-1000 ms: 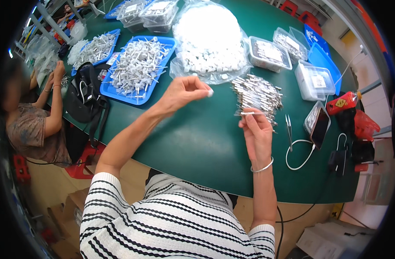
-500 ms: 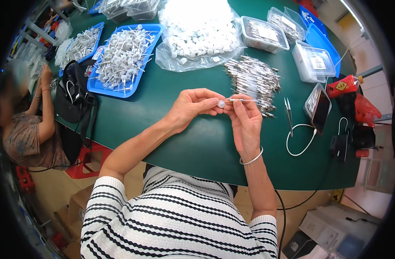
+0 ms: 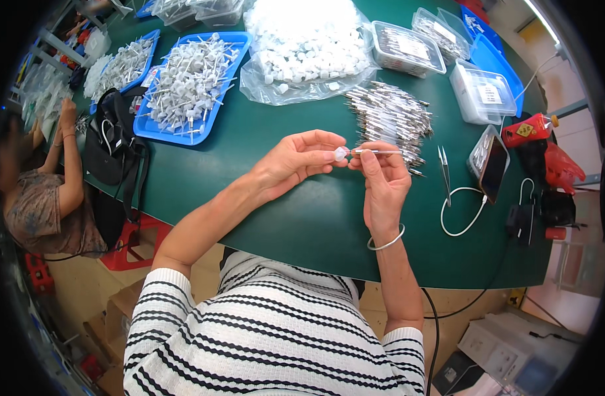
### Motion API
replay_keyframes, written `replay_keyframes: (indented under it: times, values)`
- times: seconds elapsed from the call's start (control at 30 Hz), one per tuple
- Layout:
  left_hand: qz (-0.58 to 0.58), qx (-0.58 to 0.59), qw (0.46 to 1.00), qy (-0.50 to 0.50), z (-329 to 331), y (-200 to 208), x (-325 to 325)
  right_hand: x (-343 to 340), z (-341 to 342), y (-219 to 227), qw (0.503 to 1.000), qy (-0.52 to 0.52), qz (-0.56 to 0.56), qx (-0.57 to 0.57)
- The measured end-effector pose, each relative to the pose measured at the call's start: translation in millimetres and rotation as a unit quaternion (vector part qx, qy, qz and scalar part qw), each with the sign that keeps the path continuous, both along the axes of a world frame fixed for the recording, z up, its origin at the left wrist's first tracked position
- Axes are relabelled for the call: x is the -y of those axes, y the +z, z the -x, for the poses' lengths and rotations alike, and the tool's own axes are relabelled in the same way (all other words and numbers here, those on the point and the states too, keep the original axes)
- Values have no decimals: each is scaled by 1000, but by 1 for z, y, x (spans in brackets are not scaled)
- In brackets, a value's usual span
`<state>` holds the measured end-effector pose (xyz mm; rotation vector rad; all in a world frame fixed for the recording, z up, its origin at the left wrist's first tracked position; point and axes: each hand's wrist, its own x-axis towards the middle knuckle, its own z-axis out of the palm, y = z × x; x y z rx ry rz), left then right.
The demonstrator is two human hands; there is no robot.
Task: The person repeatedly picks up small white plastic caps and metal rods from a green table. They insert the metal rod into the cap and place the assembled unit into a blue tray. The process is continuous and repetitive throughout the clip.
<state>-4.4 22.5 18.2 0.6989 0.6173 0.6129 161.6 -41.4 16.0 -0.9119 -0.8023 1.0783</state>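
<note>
Between thumb and fingers, my left hand (image 3: 301, 158) pinches a small white translucent plastic cap (image 3: 341, 154). My right hand (image 3: 385, 181) grips a thin metal rod (image 3: 380, 152), held level, its tip meeting the cap; whether it sits inside cannot be made out. Just beyond my right hand lies a pile of similar metal rods (image 3: 391, 119). A clear bag (image 3: 263, 89) heaped with white caps lies farther off in the middle. To the left, a blue tray (image 3: 141, 129) holds many capped rods (image 3: 190, 86).
Tweezers (image 3: 444, 175), a white cable (image 3: 446, 228) and a phone (image 3: 493, 173) lie to the right. Lidded clear boxes (image 3: 477, 92) stand at the back right. A black bag (image 3: 111, 155) lies at the left edge, near a co-worker (image 3: 51, 204).
My right hand has shifted slightly to the right with the rod. The cap in my left hand has turned and shows more between the fingertips.
</note>
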Motion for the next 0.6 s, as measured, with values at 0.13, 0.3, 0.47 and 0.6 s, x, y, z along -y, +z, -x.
replay_keyframes:
  times: [0.13, 0.3, 0.47, 0.6]
  values:
    - [7, 13, 1000, -18, 1, -1, -2, 2, 0, 3, 999, -31, -21, 35]
    - [17, 19, 1000, -13, 1, -4, 2, 5, -2, 3, 996, -30, -28, 77]
    - [28, 36, 999, -16, 2, -10, 2, 6, -2, 3, 988, -36, -37, 148]
    - [30, 45, 998, -15, 0, -9, 3, 7, -1, 6, 986, -37, -33, 158]
